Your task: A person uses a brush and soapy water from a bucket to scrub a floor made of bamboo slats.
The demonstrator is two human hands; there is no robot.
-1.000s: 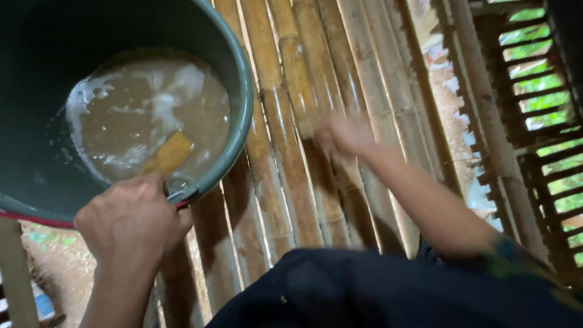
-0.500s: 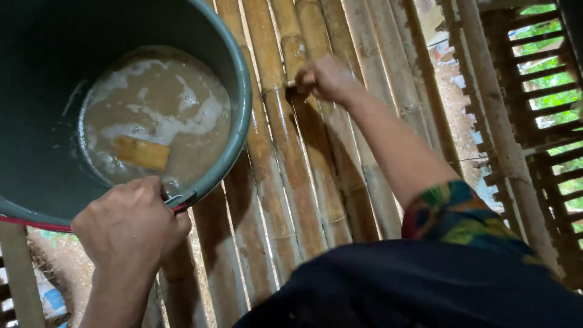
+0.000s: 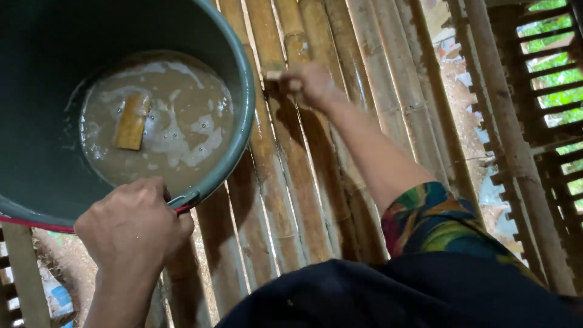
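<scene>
left hand [image 3: 130, 228] clamped on bucket [image 3: 243, 91] rim so it's steady | right hand [image 3: 310, 82] curled round a small scrubber, pressed on bamboo slats [image 3: 285, 200] | block [image 3: 132, 121] floats in murky water

dark green bucket [image 3: 246, 115], murky brown water [image 3: 176, 133], multicoloured sleeve [image 3: 437, 218]

Soft daylight comes from the upper right, where green foliage behind the slats [image 3: 546, 67] is bright and nearly washed out. The bucket [image 3: 243, 91] is dim inside, its foamy water catching pale glare. Left of the bucket's rim, shadow deepens. The right hand [image 3: 310, 82] is slightly blurred; the dark clothing at the bottom edge is out of focus.
</scene>
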